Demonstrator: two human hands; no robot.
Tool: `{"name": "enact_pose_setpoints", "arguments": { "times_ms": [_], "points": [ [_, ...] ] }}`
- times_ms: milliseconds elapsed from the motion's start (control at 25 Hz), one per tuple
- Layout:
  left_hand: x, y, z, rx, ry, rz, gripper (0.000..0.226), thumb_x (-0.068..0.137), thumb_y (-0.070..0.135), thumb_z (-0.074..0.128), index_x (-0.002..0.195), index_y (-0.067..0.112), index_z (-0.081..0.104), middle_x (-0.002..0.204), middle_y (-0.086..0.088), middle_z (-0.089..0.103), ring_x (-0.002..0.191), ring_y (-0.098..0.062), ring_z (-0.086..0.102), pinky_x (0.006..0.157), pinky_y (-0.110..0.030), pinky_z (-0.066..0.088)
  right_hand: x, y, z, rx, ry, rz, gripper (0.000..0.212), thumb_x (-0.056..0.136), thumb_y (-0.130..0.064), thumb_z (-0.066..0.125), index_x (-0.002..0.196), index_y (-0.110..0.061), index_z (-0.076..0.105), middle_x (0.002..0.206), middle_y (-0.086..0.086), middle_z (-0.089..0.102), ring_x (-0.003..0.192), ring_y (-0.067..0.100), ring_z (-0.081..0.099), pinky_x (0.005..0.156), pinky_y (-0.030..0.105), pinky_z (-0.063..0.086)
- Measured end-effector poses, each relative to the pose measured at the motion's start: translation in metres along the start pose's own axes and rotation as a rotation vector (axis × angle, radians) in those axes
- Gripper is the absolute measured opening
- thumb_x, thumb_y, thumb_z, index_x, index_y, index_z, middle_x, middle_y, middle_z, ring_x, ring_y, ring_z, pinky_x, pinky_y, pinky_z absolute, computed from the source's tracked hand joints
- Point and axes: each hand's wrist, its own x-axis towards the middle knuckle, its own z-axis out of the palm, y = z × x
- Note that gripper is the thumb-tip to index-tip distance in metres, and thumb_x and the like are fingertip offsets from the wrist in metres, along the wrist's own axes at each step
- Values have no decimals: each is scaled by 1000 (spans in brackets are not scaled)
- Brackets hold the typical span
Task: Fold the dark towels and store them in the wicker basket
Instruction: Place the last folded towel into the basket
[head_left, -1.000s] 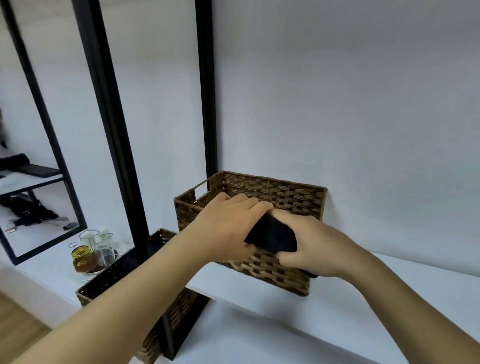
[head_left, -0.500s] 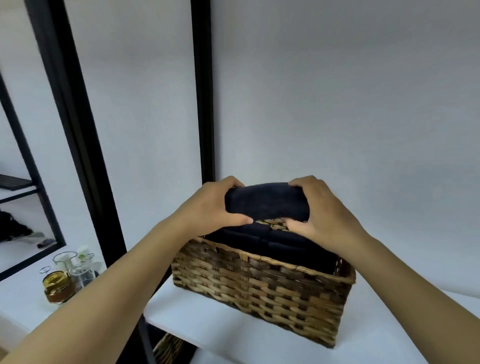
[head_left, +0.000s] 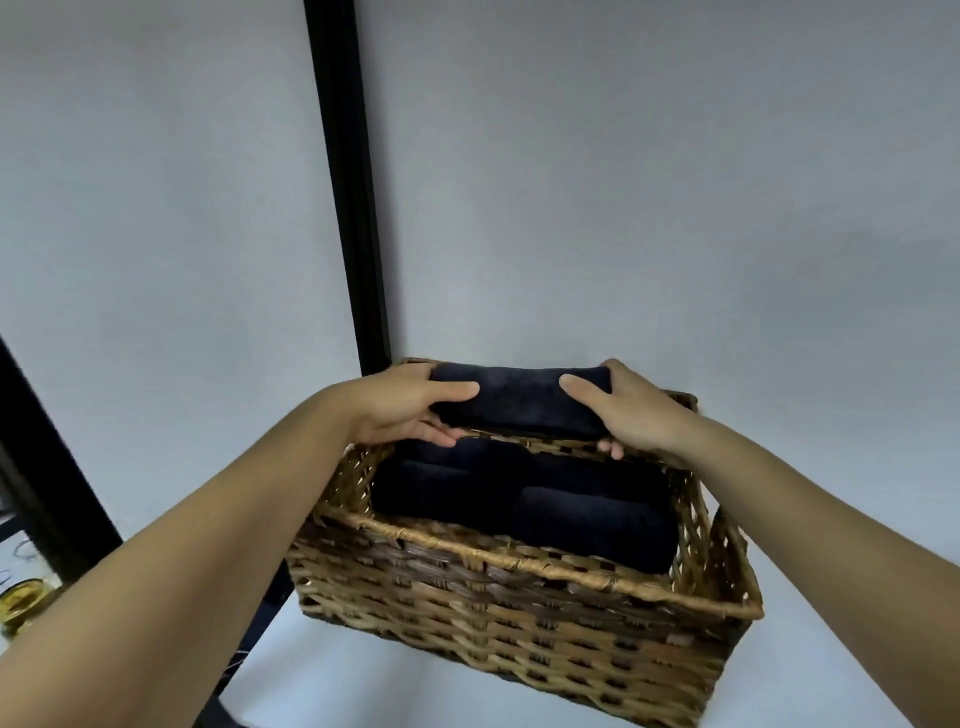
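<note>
A brown wicker basket (head_left: 519, 613) stands on a white shelf, close in front of me. A folded dark towel (head_left: 519, 397) is held over the basket's far rim. My left hand (head_left: 402, 408) grips its left end, thumb on top and fingers underneath. My right hand (head_left: 631, 410) grips its right end the same way. Inside the basket lie folded dark towels, one at the left (head_left: 447, 491) and one at the right (head_left: 592, 525), packed side by side.
The white shelf (head_left: 363, 680) meets a pale wall behind the basket. A black vertical post (head_left: 345, 208) rises just left of the basket's back corner. A jar with a gold lid (head_left: 21, 603) sits on a lower surface at far left.
The view has closed in and tilted down onto the basket, showing its inside. Both hands have carried the folded towel from the front of the basket up and over to its far rim.
</note>
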Motion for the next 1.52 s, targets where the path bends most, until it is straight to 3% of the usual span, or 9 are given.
{"name": "enact_pose_setpoints", "arguments": {
  "times_ms": [160,280,360,520,800,1000,1120,1320,1520],
  "points": [
    [44,-8,-19,93,-163,-209,60,89,29,72,144,20,48,144,-11,52,114,-37,65,100,-46,55,13,4,11,18,-76,233,55,100,-59,45,123,-10,51,105,11,64,54,15,56,49,28,50],
    [66,-17,-25,211,-206,-304,58,93,27,70,145,19,46,144,-12,50,108,-33,67,99,-46,55,21,0,16,-11,-142,396,57,100,-55,49,136,-14,37,109,11,59,58,15,58,56,28,55],
    [76,-21,-25,324,-197,-351,56,93,26,71,143,16,47,142,-10,50,106,-30,67,97,-44,56,28,2,24,-60,-158,446,73,98,-56,52,150,-11,28,118,12,57,61,16,61,63,30,59],
    [88,-30,-25,542,-171,-375,54,92,28,72,139,14,50,133,-6,54,104,-24,68,88,-36,60,37,11,41,-129,-177,490,80,98,-54,54,154,-8,21,129,15,49,70,19,68,75,35,63],
    [88,-29,-13,981,-200,-208,61,87,35,77,132,25,38,136,-6,50,113,-24,56,94,-41,55,44,28,37,-370,-362,358,58,87,-47,73,125,-17,41,118,10,58,93,23,66,77,38,62],
    [87,-31,4,1238,-214,-64,88,80,33,83,146,14,28,141,-11,49,118,-31,53,93,-42,47,45,23,52,-951,-372,114,83,80,-62,72,142,-20,36,144,11,44,130,34,42,104,47,42],
    [86,-31,0,1222,-196,20,77,76,34,86,135,16,40,123,-4,54,102,-22,53,81,-36,45,42,20,54,-983,-363,41,77,82,-59,71,140,-18,40,137,8,53,118,27,53,95,41,49],
    [90,-29,1,1121,-234,64,65,79,34,82,134,26,47,127,0,55,106,-20,55,93,-39,49,41,15,55,-1038,-370,36,73,86,-49,73,140,-14,37,126,7,60,98,23,58,81,36,51],
    [92,-33,4,1197,-267,56,74,82,33,81,143,22,41,135,-3,55,115,-24,55,97,-39,48,41,19,59,-1058,-396,51,74,89,-52,68,143,-14,33,131,9,58,109,26,60,82,36,50]
  ]
}}
